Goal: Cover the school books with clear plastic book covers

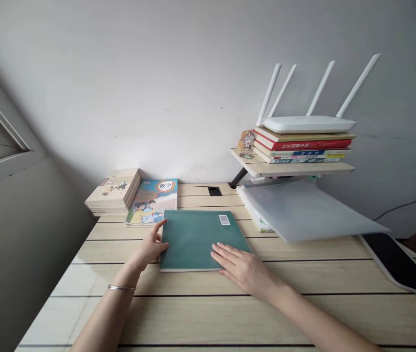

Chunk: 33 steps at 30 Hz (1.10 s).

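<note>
A green-covered book (193, 239) with a white barcode label lies flat on the wooden table in front of me. My left hand (151, 249) is at its left edge, thumb and index finger spread apart and touching the border; the other fingers are partly hidden. Flat on the lower right of the cover rests my right hand (242, 269), its fingers stretched out. Just behind the book's left corner is a blue textbook (156, 200) with cartoon children on its cover.
A stack of beige books (114, 190) stands at the back left. On the right, a small raised shelf (266, 168) carries books and a white router (308, 123). Below it lie papers and a translucent folder (314, 210), with a dark tablet-like device (402, 259) beyond.
</note>
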Available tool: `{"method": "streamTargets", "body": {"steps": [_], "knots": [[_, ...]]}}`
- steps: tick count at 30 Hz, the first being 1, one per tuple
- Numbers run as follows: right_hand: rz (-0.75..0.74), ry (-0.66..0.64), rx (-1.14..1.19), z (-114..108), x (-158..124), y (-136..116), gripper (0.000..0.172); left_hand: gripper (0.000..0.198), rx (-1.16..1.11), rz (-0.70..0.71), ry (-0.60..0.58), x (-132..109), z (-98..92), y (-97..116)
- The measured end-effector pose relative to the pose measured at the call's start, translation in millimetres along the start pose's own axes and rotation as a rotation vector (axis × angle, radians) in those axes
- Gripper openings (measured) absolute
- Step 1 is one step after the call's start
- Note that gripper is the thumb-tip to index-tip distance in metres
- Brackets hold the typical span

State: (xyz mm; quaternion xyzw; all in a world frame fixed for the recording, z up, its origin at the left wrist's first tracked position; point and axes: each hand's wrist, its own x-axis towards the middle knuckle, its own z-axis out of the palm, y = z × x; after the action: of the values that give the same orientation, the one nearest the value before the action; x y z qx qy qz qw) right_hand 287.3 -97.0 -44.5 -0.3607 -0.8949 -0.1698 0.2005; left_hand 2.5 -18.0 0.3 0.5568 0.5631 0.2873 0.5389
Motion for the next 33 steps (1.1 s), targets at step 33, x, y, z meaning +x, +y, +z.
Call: {"method": "streamTargets", "body": {"steps": [33], "knots": [[0.515,0.416,0.149,-58.8,37.9,84.5,0.016,0.033,0.259,0.643,-0.002,45.9,-23.8,20.3]]}}
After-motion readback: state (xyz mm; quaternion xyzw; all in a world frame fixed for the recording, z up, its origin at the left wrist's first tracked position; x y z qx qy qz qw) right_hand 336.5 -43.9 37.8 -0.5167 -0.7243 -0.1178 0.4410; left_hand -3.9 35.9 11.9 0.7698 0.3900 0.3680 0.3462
